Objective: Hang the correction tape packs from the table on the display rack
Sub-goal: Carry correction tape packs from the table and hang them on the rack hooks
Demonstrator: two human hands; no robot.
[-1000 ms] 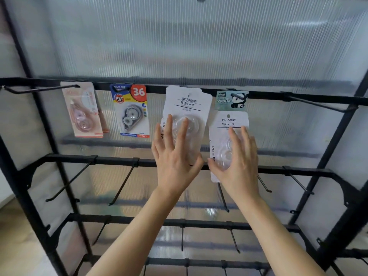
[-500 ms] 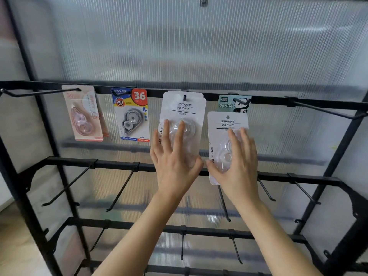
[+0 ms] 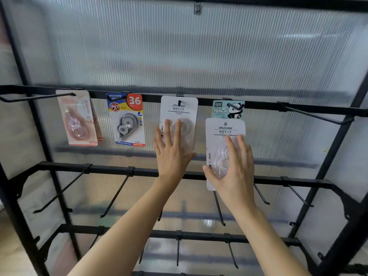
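The right hand (image 3: pixel 233 172) is holding the held white pack (image 3: pixel 225 130) of correction tape upright. Its grip is pinching the card: the thumb (image 3: pixel 206 169) is hooking the left edge while the fingers (image 3: pixel 239 148) are lying nearly straight across the clear blister. The held white pack is sitting just below the top bar of the display rack (image 3: pixel 258 105), with its hang hole (image 3: pixel 225 123) on no peg. Its upper edge is overlapping the lower part of the panda pack (image 3: pixel 228 109), which is hanging behind it from the bar.

The left hand (image 3: pixel 171 154) is pressing flat against the hung white pack (image 3: pixel 179 109). Its grip is spread, with the fingers straight and fanned over the blister and the thumb reaching out below the pack's lower right corner. The hung white pack is hanging on a short peg (image 3: pixel 179 102) that is passing through its hole. It is just left of the held white pack, and the two are not touching.

Farther left on the same bar, the 36 pack (image 3: pixel 127 120) and then the pink pack (image 3: pixel 78 118) are hanging side by side. A bare peg (image 3: pixel 318 116) is projecting from the bar at the right. Lower pegs (image 3: pixel 117 194) are slanting forward from the two bars beneath the hands. A ribbed panel (image 3: pixel 179 46), translucent, is backing the whole display rack.
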